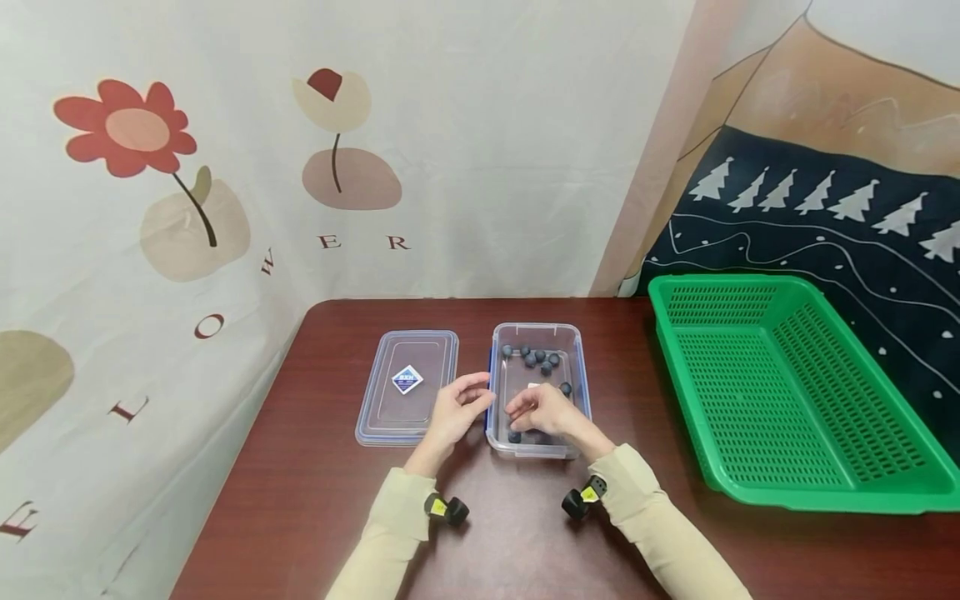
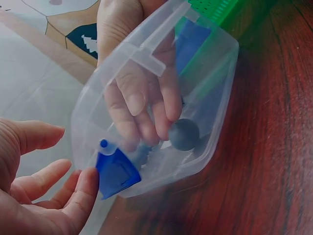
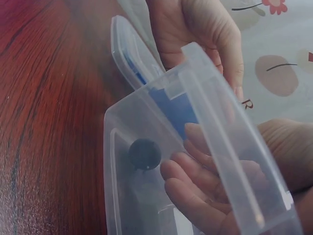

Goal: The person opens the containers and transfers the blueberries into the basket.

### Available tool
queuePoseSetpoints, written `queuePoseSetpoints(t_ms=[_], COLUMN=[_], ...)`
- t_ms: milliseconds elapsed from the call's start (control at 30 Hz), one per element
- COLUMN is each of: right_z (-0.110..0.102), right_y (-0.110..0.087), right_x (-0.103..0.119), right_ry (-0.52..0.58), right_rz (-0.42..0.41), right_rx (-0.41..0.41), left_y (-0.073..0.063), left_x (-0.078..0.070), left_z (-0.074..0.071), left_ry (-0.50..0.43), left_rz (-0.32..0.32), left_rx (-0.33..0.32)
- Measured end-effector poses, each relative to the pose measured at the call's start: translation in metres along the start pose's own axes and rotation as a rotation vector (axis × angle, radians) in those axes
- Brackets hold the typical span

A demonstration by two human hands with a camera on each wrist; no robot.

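Observation:
A clear plastic container [image 1: 534, 451] with blue side latches stands uncovered on the table. Several blueberries [image 1: 530, 360] lie mostly toward its far end, and one blueberry [image 1: 514, 436] sits near its front left corner. My left hand [image 1: 453, 411] is at the container's left side, its fingertips touching a blue latch [image 2: 116, 174] in the left wrist view. Inside the container, my right hand [image 1: 546, 410] reaches down with loosely bent fingers. In the right wrist view, a blueberry [image 3: 145, 154] lies just beyond those fingertips, and nothing shows between them.
Left of the container lies its clear lid [image 1: 382, 408] with a blue-and-white label [image 1: 407, 380]. A large green basket [image 1: 825, 498] stands at the right on the dark red wooden table [image 1: 292, 467]. A printed cloth [image 1: 495, 125] hangs behind the table.

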State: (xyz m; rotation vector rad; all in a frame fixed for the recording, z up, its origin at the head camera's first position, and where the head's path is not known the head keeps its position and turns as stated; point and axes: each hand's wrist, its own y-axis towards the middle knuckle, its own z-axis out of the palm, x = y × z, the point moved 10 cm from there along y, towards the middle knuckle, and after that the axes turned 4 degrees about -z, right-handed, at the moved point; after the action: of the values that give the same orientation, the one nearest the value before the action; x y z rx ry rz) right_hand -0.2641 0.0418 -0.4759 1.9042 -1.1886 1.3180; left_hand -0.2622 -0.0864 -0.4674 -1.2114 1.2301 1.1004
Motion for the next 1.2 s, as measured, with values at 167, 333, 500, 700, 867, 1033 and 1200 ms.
queuePoseSetpoints(t_ms=[167,333,500,700,867,1033,1200], right_z=[0.005,0.009,0.012,0.015,0.016,0.016,0.007], right_y=[0.002,0.003,0.003,0.004,0.004,0.004,0.003], right_x=[-0.006,-0.008,-0.007,0.001,0.007,0.009,0.011], right_ry=[-0.023,-0.064,-0.166,-0.288,-0.315,-0.309,-0.335], right_rz=[0.024,0.063,0.053,-0.006,-0.049,-0.079,-0.095], right_rx=[0.037,0.061,0.086,0.107,0.117,0.116,0.055], left_y=[-0.009,-0.011,-0.011,-0.01,-0.011,-0.011,-0.008], left_x=[-0.017,-0.023,-0.021,-0.021,-0.021,-0.02,-0.015], left_z=[0.004,0.005,0.005,0.006,0.005,0.005,0.005], left_ry=[0.018,0.032,0.057,0.054,0.041,0.035,0.045], left_rz=[-0.006,-0.002,-0.017,-0.023,-0.024,-0.025,-0.017], left_rx=[-0.006,-0.013,-0.017,-0.015,-0.017,-0.017,-0.015])
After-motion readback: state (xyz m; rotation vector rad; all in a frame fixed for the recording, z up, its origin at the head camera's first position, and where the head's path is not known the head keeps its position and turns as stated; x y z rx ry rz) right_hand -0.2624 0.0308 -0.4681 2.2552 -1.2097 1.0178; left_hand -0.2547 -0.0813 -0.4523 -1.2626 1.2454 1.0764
